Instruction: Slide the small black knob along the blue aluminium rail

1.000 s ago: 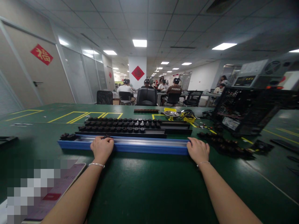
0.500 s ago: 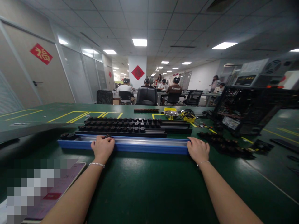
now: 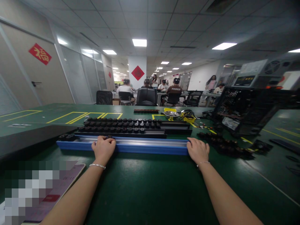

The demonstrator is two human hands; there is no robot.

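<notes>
A long blue rail with a shiny metallic channel lies crosswise on the green table in front of me. My left hand is closed over its left part, thumb at the near side and fingers curled over the top. A small dark piece shows at those fingertips, too hidden to name. At the rail's right end, my right hand is closed around the end, fingers bent over it. Just behind lie black rails carrying rows of round black socket-like modules. Several more modules sit by the blue rail's left end.
Loose black parts are heaped to the right, near an open computer case. Farther back are a metal bowl and yellow containers. A partly blurred phone-like object lies at lower left. People sit at tables beyond.
Both hands keep their places on the blue rail, with no clear movement along it. The view shifts slightly. In the background, standing people have moved.
</notes>
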